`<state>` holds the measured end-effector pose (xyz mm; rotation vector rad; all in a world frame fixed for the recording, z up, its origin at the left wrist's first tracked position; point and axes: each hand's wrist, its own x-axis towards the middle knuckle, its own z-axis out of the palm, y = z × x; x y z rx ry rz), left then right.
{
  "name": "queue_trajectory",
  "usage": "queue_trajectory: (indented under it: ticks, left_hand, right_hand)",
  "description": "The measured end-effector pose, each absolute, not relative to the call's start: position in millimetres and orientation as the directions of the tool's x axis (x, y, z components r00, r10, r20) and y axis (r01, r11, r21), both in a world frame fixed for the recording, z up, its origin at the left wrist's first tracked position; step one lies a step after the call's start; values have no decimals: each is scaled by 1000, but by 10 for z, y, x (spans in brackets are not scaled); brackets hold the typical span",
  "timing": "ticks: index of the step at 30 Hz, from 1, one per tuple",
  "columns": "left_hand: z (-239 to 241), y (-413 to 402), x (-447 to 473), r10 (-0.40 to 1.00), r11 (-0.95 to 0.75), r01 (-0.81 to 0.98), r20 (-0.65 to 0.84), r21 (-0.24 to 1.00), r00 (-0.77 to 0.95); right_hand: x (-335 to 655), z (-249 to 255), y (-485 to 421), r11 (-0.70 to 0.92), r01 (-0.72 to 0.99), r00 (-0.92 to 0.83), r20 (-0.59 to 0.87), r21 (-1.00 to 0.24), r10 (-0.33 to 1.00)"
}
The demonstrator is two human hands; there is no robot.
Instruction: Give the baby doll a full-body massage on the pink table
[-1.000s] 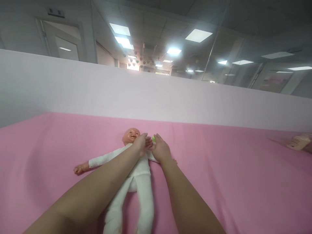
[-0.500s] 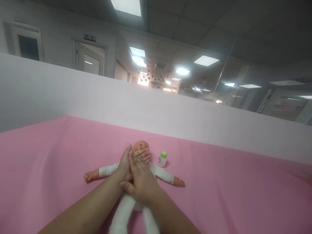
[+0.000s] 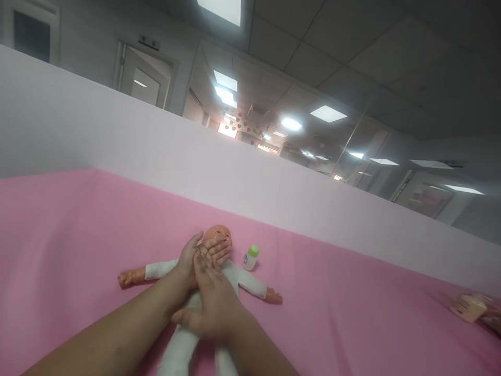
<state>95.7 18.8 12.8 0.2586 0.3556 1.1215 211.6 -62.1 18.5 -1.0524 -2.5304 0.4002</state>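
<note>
My left hand (image 3: 212, 250) is open with its palm up, fingers stretched out over the doll's neck and chin. My right hand (image 3: 215, 300) lies palm down across the left palm and wrist, its fingers extended and its thumb apart. Neither hand holds anything. Beneath them a baby doll (image 3: 217, 231) in white clothing is on its back, arms spread wide; my hands and forearms hide most of its trunk. Beside the doll's head, to the right, stands a small white bottle (image 3: 249, 260) with a green cap.
A pink sheet (image 3: 344, 313) covers the surface under the doll. Along the far side runs a white wall panel (image 3: 235, 172), with a glass partition and doors beyond. Near the right edge lies a beige object (image 3: 470, 307), partly cut off and blurred.
My right hand has slid back along the left palm towards the wrist, baring more of the left fingers. The view has tilted and shifted right, bringing in the beige object.
</note>
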Motion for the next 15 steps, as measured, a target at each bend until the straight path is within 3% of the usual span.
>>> queue_trajectory:
  ticks: [9, 15]
  left_hand:
    - [291, 86, 988, 918, 389, -799, -119, 458, 378]
    - [266, 268, 747, 955, 294, -832, -128, 470, 266]
  right_hand:
    - [2165, 167, -504, 555, 761, -493, 256, -336, 832]
    - [2157, 187, -528, 652, 679, -612, 232, -337, 757]
